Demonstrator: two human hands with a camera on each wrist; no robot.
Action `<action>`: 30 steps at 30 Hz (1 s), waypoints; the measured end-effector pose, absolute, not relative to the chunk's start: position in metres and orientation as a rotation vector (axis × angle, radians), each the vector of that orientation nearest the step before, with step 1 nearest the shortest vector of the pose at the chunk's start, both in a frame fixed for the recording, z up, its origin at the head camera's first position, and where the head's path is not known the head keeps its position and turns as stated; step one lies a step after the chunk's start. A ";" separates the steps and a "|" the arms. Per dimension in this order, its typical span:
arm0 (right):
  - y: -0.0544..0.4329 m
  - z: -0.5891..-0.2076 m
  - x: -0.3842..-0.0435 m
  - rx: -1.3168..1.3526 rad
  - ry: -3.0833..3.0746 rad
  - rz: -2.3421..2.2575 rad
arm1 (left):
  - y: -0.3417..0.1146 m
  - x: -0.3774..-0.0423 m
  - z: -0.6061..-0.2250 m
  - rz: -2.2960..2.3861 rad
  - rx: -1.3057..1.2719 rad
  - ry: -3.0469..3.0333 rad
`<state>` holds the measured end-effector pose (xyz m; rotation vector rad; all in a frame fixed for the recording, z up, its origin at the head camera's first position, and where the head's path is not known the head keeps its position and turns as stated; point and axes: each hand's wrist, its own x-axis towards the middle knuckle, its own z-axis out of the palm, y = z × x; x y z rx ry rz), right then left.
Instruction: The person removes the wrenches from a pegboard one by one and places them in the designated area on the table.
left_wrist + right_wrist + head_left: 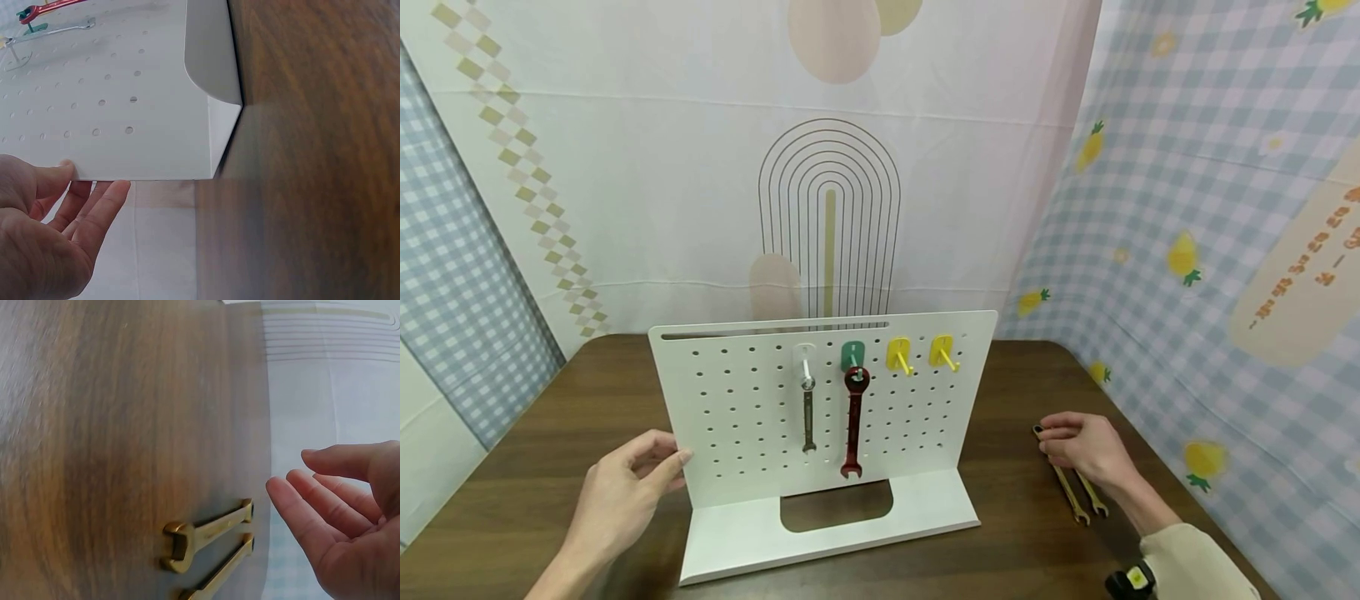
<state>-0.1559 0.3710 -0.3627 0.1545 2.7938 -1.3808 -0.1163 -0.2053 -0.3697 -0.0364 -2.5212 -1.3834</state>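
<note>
A white pegboard (745, 433) stands upright on its base. My left hand (628, 492) pinches its left edge, thumb on the front and fingers at the back, as the left wrist view shows the hand (56, 219) there. A small silver wrench (808, 421) hangs from a white hook, and a red wrench (853, 429) from a green hook (853, 354) beside it. At the right, my right hand (1086, 446) hovers with fingers apart over two gold wrenches (1070, 492) lying side by side. In the right wrist view its fingers are clear of the wrenches (219, 526).
Two yellow hooks (898, 354) on the board's upper right carry nothing. The brown wooden table (1015, 533) runs back to a hanging white cloth (662, 208). A blue checked cloth (1150, 275) hangs along the right side.
</note>
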 end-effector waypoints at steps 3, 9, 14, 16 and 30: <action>0.368 -0.360 -0.155 0.133 2.755 -1.430 | -0.206 -0.116 -0.370 -1.382 -0.028 -2.525; 0.361 -0.356 -0.153 0.137 2.726 -1.458 | -0.206 -0.116 -0.370 -1.381 -0.022 -2.534; 0.355 -0.352 -0.152 0.144 2.727 -1.467 | -0.206 -0.116 -0.370 -1.370 -0.038 -2.527; 0.354 -0.351 -0.151 0.141 2.723 -1.473 | -0.205 -0.116 -0.370 -1.377 -0.039 -2.520; 0.343 -0.345 -0.146 0.105 2.714 -1.540 | -0.206 -0.115 -0.370 -1.373 -0.038 -2.521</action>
